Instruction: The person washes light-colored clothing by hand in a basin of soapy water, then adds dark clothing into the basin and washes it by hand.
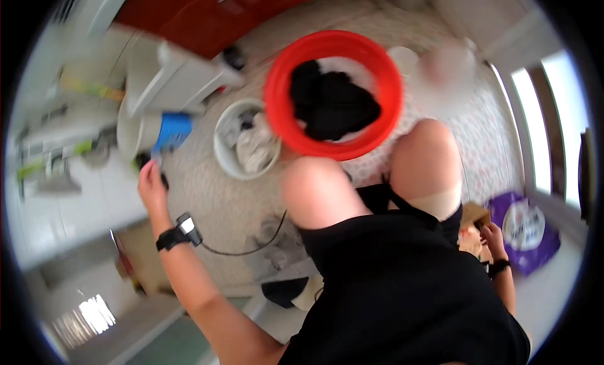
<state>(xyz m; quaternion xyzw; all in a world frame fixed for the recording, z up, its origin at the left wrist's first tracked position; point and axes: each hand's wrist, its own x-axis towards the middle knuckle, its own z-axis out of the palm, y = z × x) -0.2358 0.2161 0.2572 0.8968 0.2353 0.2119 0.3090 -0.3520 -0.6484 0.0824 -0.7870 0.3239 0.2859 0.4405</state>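
My left hand (151, 187) is stretched out to the left above the floor, fingers drawn together. Small dark patches show beside its fingertips, too blurred to name. Close by it lies a blue and white container (171, 131). My right hand (493, 239) hangs low on the right, fingers bent, beside a cardboard box (476, 214); whether it grips anything is unclear. In front of my knees stands a red basin (386, 107) with black cloth (333, 104) in it. A pale bucket (222, 152) touching its left side holds white and grey cloth (255, 145).
A purple bag (547, 242) lies past my right hand. Behind the basin is a red cabinet (189, 19). A white stand (170, 82) is at the upper left. One black cable (248, 253) runs from my left wrist strap. A blurred translucent object (447, 75) stands right of the basin.
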